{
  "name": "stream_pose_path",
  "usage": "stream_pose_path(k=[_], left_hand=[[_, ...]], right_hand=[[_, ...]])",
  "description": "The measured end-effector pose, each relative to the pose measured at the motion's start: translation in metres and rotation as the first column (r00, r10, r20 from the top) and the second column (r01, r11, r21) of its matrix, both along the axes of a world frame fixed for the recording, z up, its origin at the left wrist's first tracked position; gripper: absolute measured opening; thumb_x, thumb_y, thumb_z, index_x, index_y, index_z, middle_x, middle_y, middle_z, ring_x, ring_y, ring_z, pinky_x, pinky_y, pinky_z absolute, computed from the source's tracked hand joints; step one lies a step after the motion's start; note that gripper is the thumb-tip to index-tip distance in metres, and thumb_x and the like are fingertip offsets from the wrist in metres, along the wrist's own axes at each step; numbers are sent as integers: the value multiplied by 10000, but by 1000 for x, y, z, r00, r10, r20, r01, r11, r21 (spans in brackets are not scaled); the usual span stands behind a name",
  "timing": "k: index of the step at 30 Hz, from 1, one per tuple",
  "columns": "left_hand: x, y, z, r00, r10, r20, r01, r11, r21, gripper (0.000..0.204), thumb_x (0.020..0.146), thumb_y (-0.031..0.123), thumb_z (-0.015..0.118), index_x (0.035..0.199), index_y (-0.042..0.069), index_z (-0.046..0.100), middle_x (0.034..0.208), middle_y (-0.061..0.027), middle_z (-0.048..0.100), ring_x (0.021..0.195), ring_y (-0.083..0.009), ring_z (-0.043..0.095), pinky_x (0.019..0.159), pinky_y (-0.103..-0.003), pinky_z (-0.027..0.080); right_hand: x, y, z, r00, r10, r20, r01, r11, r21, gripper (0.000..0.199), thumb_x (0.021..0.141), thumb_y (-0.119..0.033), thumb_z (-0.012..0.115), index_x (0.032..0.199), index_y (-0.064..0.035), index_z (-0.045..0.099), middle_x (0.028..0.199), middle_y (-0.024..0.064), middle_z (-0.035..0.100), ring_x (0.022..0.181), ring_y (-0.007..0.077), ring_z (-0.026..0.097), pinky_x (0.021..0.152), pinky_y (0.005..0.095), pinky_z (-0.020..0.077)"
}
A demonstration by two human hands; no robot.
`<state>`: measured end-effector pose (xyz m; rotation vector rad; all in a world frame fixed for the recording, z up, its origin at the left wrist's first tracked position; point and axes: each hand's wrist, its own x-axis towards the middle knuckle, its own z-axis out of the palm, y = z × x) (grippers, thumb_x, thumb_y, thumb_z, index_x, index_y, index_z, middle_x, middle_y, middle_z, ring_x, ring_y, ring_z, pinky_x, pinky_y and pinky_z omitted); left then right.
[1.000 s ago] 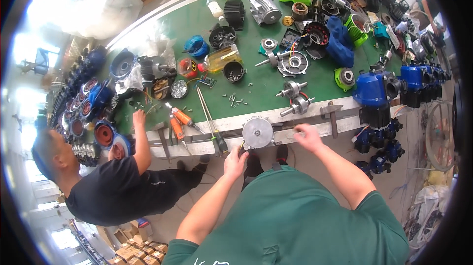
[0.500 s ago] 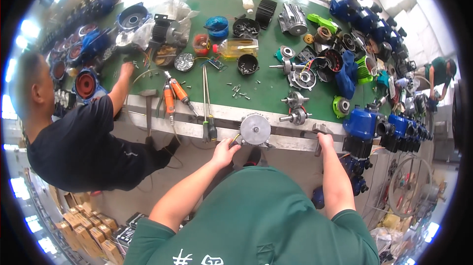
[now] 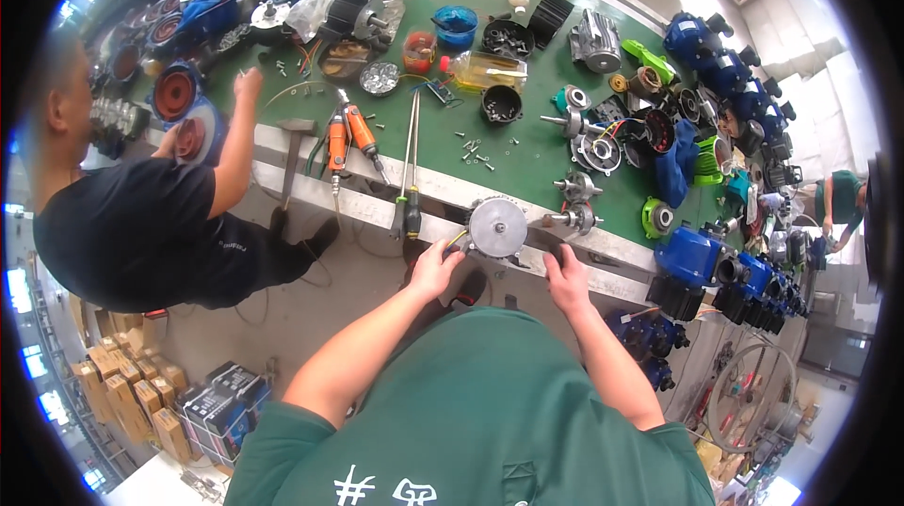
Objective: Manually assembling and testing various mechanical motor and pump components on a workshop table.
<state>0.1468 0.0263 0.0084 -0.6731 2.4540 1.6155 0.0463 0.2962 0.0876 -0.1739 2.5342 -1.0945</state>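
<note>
Both hands are working at the near edge of the green workbench (image 3: 527, 144).
The left hand (image 3: 435, 268) is touching the round silver motor part (image 3: 497, 227) with loosely curled fingers; the right hand (image 3: 568, 273) is gripping the bench edge beside it.

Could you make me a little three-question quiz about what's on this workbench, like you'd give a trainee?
1. True or false: the left hand is at the edge of the round silver motor part.
2. Which tools lie left of the long screwdriver on the green bench?
A. two orange power drivers
B. a saw
C. a paint brush
3. Fill in: the right hand rests on the bench's pale front ____.

Key
1. True
2. A
3. edge
</note>
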Motion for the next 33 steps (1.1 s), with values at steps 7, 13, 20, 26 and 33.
stream_pose_path(k=[7, 13, 20, 26, 33], left_hand=[[3, 0, -6, 999, 54, 7, -54, 998, 15, 288, 940, 266, 674, 1083, 19, 641, 898, -147, 699, 845, -248, 678, 788, -366, 518], [5, 2, -12, 999, 44, 10, -44, 999, -5, 291, 935, 267, 683, 1089, 24, 645, 874, -113, 698, 806, -190, 661, 767, -344, 517], [5, 0, -15, 999, 41, 24, -41, 999, -5, 306, 924, 284, 697, 1086, 27, 656, 903, -123, 708, 836, -207, 675, 785, -348, 520], [2, -2, -4, 992, 36, 123, -37, 999, 9, 372, 909, 374, 689, 1095, 54, 647, 1024, -178, 707, 975, -335, 680, 843, -424, 509], [6, -2, -8, 982, 58, 180, -69, 996, 57, 400, 908, 394, 690, 1137, 70, 645, 1077, -168, 707, 1028, -324, 671, 879, -417, 501]], right_hand=[[-32, -39, 27, 877, 410, -250, -346, 901, 261, 283, 961, -319, 613, 1069, -59, 585, 865, 196, 686, 799, 412, 666, 693, 516, 516], [-34, -54, 3, 884, 405, -235, -327, 893, 308, 251, 966, -293, 596, 1012, -51, 547, 817, 213, 672, 764, 426, 663, 702, 532, 522], [-31, -79, 31, 878, 435, -201, -381, 888, 259, 271, 971, -321, 579, 1012, -55, 553, 804, 216, 677, 758, 421, 672, 687, 548, 528], [-12, -85, 23, 837, 542, -77, -485, 801, 351, 277, 953, -307, 607, 976, -39, 538, 782, 201, 672, 772, 408, 679, 701, 514, 543], [-5, -29, 32, 891, 453, -13, -415, 827, 379, 316, 949, -358, 605, 968, -49, 544, 831, 211, 684, 786, 427, 669, 713, 539, 524]])
